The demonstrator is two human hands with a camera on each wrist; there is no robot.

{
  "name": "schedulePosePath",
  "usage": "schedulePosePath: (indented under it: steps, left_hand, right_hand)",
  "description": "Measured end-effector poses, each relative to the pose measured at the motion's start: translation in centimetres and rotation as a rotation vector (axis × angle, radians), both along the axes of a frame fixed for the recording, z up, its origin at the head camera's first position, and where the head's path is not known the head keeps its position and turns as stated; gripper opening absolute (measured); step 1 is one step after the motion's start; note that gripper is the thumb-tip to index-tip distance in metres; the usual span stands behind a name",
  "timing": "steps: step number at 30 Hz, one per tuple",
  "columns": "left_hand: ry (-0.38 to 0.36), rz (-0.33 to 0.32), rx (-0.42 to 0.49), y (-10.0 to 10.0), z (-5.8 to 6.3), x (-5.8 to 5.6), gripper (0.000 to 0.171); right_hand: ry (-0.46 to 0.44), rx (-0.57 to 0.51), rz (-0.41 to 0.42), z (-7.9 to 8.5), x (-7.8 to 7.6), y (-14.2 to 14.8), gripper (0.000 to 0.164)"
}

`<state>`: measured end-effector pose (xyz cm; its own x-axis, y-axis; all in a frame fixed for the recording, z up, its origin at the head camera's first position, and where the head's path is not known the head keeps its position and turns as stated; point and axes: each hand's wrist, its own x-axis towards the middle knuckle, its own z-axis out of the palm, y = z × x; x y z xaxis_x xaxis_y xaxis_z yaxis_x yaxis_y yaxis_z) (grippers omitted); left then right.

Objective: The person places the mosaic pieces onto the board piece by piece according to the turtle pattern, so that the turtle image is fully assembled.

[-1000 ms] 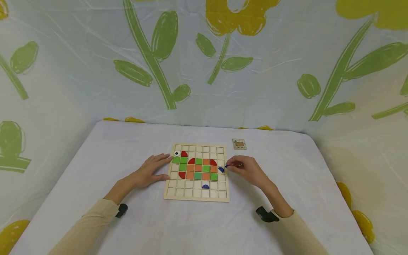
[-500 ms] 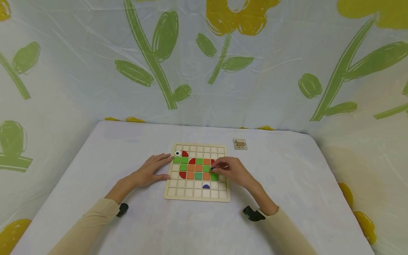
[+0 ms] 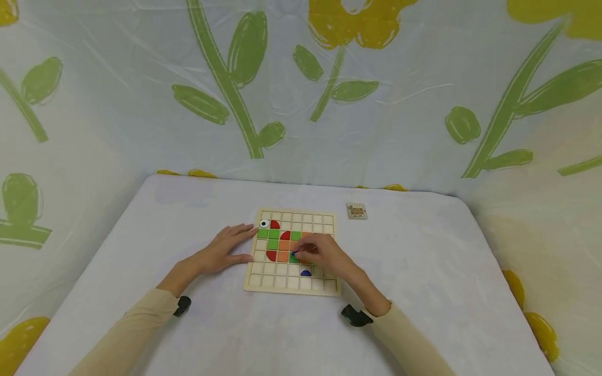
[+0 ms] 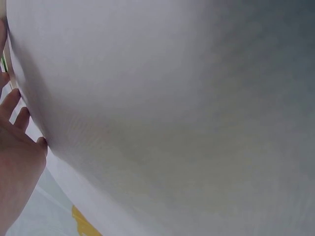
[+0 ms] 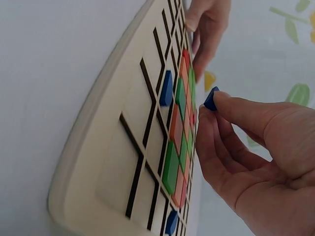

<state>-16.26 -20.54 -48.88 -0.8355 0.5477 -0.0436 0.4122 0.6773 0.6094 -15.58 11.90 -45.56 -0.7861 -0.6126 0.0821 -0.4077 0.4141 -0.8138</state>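
A wooden grid board [image 3: 292, 284] lies on the table, with green, orange and red tiles set in its middle squares and a round eye tile [image 3: 264, 223] at the far left corner. My right hand [image 3: 324, 253] is over the board and pinches a small blue tile [image 5: 211, 99] between thumb and fingertips. One blue half-round tile [image 3: 305, 273] sits in a nearer square; another blue tile [image 5: 171, 222] shows near the board's right side in the right wrist view. My left hand [image 3: 223, 249] rests with fingers spread, its fingertips and thumb at the board's left edge.
A small picture card [image 3: 357, 211] lies beyond the board's far right corner. White cloth covers the table [image 3: 197, 334], and a flower-printed curtain [image 3: 395, 136] stands behind it and at both sides.
My right hand has moved left from the board's right edge to over its middle, carrying the blue tile. The left hand stays at the left edge.
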Motion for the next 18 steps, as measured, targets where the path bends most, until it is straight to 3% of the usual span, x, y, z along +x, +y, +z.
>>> schedulePosePath:
  steps: [18]
  left_hand:
    - [-0.017,-0.003,0.004,0.0,0.0,0.0,0.077]
  right_hand:
    - [0.016,0.045,0.072,-0.7,0.9,-3.0,0.009]
